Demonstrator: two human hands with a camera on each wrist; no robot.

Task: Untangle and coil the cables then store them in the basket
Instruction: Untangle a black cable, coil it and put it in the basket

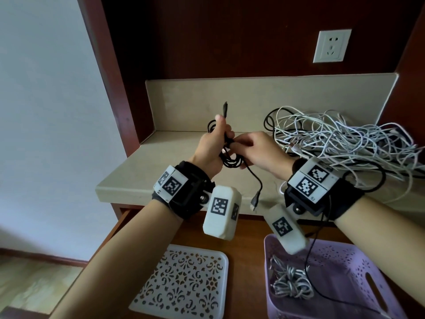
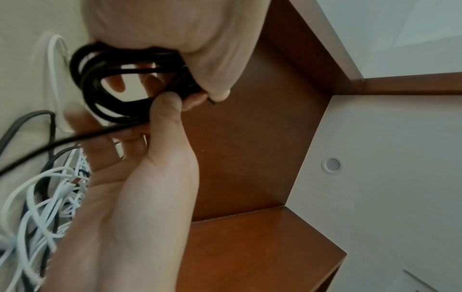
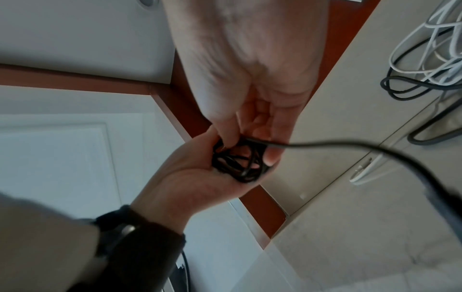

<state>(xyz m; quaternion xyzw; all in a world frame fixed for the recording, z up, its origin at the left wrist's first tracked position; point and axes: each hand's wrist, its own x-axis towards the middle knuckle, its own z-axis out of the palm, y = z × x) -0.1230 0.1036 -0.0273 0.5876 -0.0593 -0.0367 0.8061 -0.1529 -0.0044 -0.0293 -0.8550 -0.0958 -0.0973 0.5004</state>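
A pale stone-look counter (image 1: 138,171) with a low backsplash sits inside a dark wooden alcove (image 1: 207,38). Across its right half sprawls a tangled heap of cables (image 1: 345,143), mostly thin white ones with a few black strands threaded through; its right edge is cut off by the frame, and single cables in it cannot be followed.

Below, on a brown wooden surface, stands a lilac plastic basket (image 1: 358,268) with pierced walls and a slot handle, partly hidden by the right wrist rig. A bundled grey-white cable (image 1: 292,284) lies inside it. Left of it lies a white square lid (image 1: 181,284) with cut-out floral fretwork.

Above the counter the two hands meet on a black cable (image 1: 230,155) wound into small loops. The left hand (image 1: 211,146) is wrapped round the coil, one plug end sticking up past the thumb. The right hand (image 1: 259,150) pinches the cable at the coil; its fingertips are hidden in the head view. The loose tail hangs down to a USB plug (image 1: 254,200).

A white wall socket (image 1: 332,46) is set in the back panel.
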